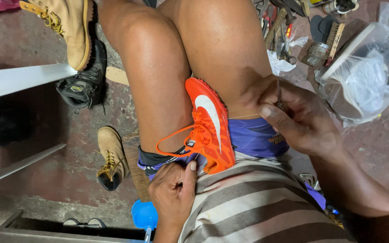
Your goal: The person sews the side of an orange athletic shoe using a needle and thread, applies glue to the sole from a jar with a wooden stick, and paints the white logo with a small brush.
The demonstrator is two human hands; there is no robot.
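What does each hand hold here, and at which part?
The right hand pinches a thin metal needle near its lower end, a thread running to the orange shoe. The left hand presses the shoe's heel end with its thumb.

A tan lace-up leather boot stands at the top left on a stained reddish concrete floor, just above a black leather shoe. A white plastic chair fills the left edge. Below it lies a second tan boot with yellow laces. At the top right, a heap of metal hand tools sits near a crumpled clear plastic bag. A blue plastic object shows at the bottom.
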